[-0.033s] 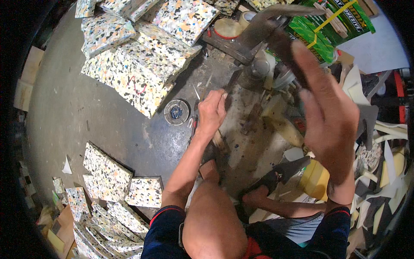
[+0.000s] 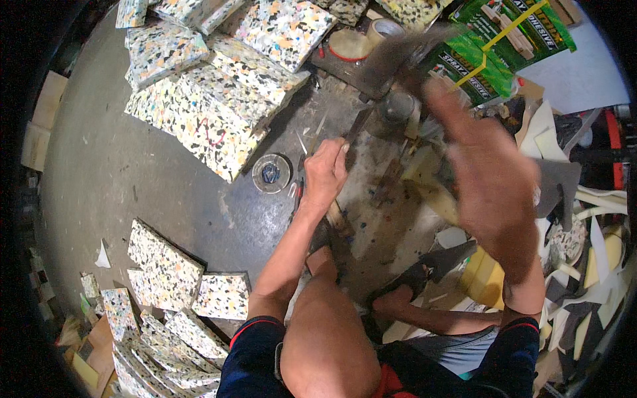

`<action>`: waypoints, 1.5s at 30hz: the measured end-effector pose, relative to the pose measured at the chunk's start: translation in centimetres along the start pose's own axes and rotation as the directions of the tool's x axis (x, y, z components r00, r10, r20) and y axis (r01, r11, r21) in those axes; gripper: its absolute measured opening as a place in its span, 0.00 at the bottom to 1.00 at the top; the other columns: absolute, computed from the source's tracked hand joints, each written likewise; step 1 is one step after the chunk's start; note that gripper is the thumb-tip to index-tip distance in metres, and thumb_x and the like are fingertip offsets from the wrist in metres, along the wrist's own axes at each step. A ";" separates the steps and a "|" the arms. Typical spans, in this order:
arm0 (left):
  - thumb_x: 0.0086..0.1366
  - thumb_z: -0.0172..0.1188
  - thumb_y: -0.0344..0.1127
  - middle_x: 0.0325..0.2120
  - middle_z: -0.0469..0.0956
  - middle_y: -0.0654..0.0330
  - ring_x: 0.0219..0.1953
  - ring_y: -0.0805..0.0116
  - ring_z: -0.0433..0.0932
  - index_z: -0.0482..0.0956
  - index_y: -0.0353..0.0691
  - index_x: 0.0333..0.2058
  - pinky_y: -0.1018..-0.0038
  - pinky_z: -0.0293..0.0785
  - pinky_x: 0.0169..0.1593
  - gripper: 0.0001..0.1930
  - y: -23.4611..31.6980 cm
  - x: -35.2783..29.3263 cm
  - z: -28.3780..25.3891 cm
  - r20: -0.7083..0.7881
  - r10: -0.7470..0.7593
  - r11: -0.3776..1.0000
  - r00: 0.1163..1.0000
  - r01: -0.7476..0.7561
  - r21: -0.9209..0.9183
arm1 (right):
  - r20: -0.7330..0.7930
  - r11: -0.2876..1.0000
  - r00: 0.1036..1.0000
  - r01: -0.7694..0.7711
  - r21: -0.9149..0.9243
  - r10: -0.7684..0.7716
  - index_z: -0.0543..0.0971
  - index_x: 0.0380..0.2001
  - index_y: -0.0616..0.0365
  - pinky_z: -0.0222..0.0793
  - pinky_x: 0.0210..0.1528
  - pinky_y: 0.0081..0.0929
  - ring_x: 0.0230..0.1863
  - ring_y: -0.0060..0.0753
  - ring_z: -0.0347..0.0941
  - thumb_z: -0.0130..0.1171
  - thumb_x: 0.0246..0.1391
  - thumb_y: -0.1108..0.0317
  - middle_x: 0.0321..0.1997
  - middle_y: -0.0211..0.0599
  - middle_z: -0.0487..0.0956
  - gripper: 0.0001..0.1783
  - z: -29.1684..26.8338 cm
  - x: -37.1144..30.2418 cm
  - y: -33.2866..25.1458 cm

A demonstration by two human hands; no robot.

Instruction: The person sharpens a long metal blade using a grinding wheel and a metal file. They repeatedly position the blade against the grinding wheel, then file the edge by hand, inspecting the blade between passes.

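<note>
Left hand (image 2: 325, 171) clenches just right of a round, clear-walled dish (image 2: 257, 174), seemingly on the near end of a narrow, dark, straight strip (image 2: 359, 126), probably to steady it; that strip points outward, beyond and right of the dish. Well right of the dish, the blurred right hand (image 2: 494, 176) seems wrapped around the handle of a dark, long-headed tool (image 2: 406, 53), likely held low so the head stands off from the fingers. Thick, speckled, multicoloured foam blocks (image 2: 199, 119) lie beyond the dish, perhaps stacked outside the arms' way.
</note>
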State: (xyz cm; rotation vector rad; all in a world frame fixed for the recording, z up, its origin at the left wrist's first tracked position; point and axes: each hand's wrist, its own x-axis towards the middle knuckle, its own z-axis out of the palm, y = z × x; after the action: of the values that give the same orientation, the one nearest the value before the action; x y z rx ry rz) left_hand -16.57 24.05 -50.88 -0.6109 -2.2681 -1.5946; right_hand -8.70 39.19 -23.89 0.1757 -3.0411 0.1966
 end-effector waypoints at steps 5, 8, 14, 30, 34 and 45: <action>0.62 0.60 0.22 0.30 0.78 0.47 0.33 0.46 0.79 0.78 0.34 0.37 0.63 0.76 0.35 0.05 0.2 0.1 0.2 0.017 -0.007 1.000 1.000 0.007 0.005 | -0.056 0.996 0.998 -0.017 0.087 0.021 0.72 0.64 0.43 0.72 0.37 0.41 0.32 0.50 0.75 0.53 0.56 0.78 0.32 0.47 0.75 0.32 -0.9 0.1 0.1; 0.62 0.60 0.22 0.30 0.78 0.47 0.32 0.46 0.80 0.78 0.34 0.37 0.63 0.76 0.35 0.05 0.1 -0.2 0.2 0.019 -0.016 1.000 1.000 0.016 0.010 | -0.037 0.999 0.998 0.042 -0.017 -0.042 0.72 0.64 0.45 0.72 0.39 0.41 0.32 0.49 0.74 0.53 0.56 0.79 0.36 0.48 0.77 0.32 -0.5 0.3 0.3; 0.63 0.60 0.24 0.27 0.76 0.48 0.29 0.50 0.78 0.78 0.32 0.38 0.67 0.73 0.34 0.05 -0.3 -0.3 0.7 -0.036 0.049 0.998 0.998 -0.050 -0.031 | -0.046 0.998 0.997 0.057 0.014 -0.056 0.71 0.65 0.50 0.72 0.38 0.42 0.33 0.46 0.75 0.54 0.55 0.78 0.35 0.42 0.78 0.32 -1.0 0.3 0.5; 0.61 0.59 0.21 0.30 0.78 0.46 0.32 0.45 0.79 0.78 0.33 0.38 0.62 0.75 0.35 0.06 0.4 -0.6 0.2 0.030 -0.007 1.000 1.000 0.008 -0.008 | -0.059 0.998 0.998 0.037 0.043 -0.035 0.73 0.63 0.47 0.73 0.39 0.40 0.34 0.50 0.76 0.52 0.54 0.80 0.36 0.48 0.78 0.31 -0.5 0.3 0.6; 0.64 0.60 0.25 0.26 0.74 0.48 0.27 0.50 0.76 0.78 0.33 0.39 0.65 0.72 0.32 0.05 -0.1 -0.4 0.8 -0.021 0.056 0.998 0.998 -0.057 -0.037 | 0.043 0.997 0.999 0.029 -0.070 -0.026 0.73 0.62 0.49 0.73 0.40 0.40 0.36 0.53 0.76 0.52 0.56 0.79 0.43 0.47 0.80 0.30 -1.7 -0.1 0.4; 0.71 0.57 0.33 0.27 0.77 0.65 0.27 0.80 0.75 0.77 0.33 0.37 0.76 0.80 0.30 0.08 -0.9 3.0 -4.3 -0.052 -0.485 0.749 0.873 0.384 -0.540 | 0.270 0.892 0.921 -0.355 0.279 0.282 0.63 0.66 0.55 0.73 0.47 0.52 0.45 0.66 0.76 0.54 0.57 0.73 0.49 0.59 0.78 0.32 11.9 -14.7 5.1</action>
State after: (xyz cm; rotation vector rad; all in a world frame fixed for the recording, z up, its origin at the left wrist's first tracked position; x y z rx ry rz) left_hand -19.64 20.26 -48.78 -0.0026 -1.9197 -2.4135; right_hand 4.26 44.25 -37.67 -0.3134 -3.2162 0.7527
